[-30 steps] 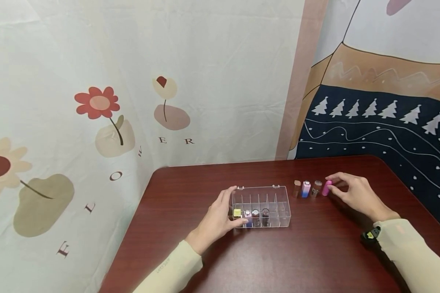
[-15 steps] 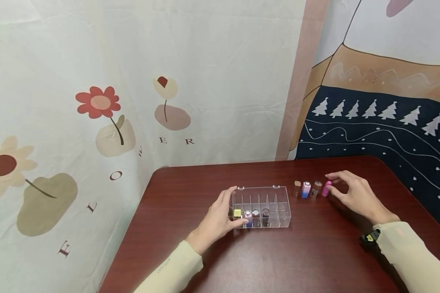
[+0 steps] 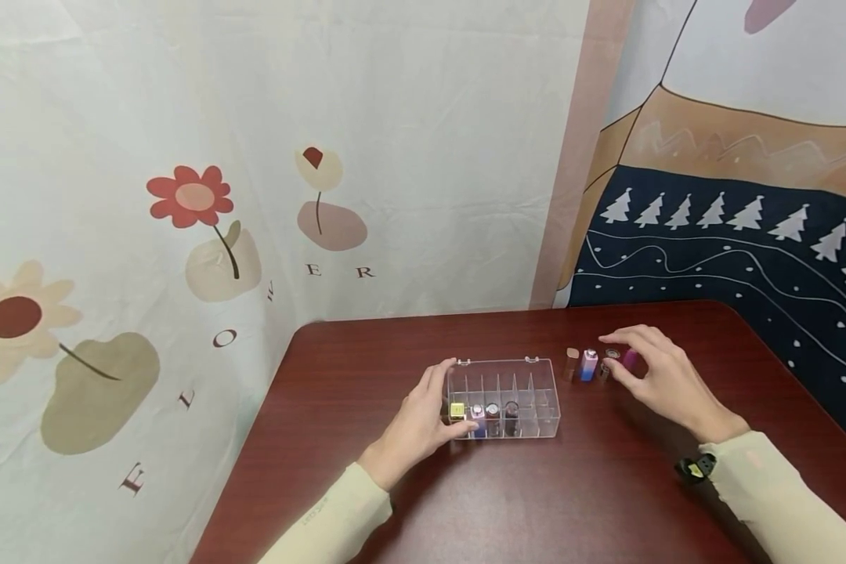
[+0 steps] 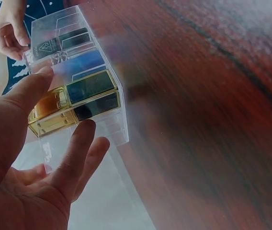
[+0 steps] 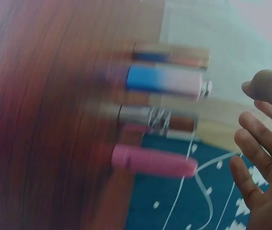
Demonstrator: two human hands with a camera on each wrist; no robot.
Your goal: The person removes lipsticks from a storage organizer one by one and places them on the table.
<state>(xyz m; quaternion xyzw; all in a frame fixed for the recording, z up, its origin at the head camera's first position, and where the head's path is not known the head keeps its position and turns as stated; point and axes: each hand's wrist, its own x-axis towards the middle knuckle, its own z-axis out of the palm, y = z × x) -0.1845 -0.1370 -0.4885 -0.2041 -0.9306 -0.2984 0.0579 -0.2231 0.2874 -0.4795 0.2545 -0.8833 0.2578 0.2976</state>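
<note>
My left hand [image 3: 414,417] grips the left end of a clear divided box [image 3: 539,427], thumb at the front and fingers around the side. Several lipsticks stand in its front row, among them a gold one [image 4: 50,106] at the left end. On the table, right of the box, a row of lipsticks stands upright: a brown one [image 3: 572,363], a pink-and-blue one [image 5: 167,82], one with a silver band [image 5: 181,123] and a bright pink tube [image 5: 153,161]. Above the right end of this row my right hand [image 3: 661,380] is spread, holding nothing and partly covering the pink tube in the head view.
The dark red-brown table [image 3: 507,509] reaches back to a pale flower-printed cloth [image 3: 430,196]. A navy cloth with white trees [image 3: 712,258] hangs at the right. The box's clear lid [image 3: 500,366] sits at its back edge.
My right hand has shifted left from the pink tube towards the lipstick with the silver band, its thumb and fingers apart. The left hand and the box have stayed put.
</note>
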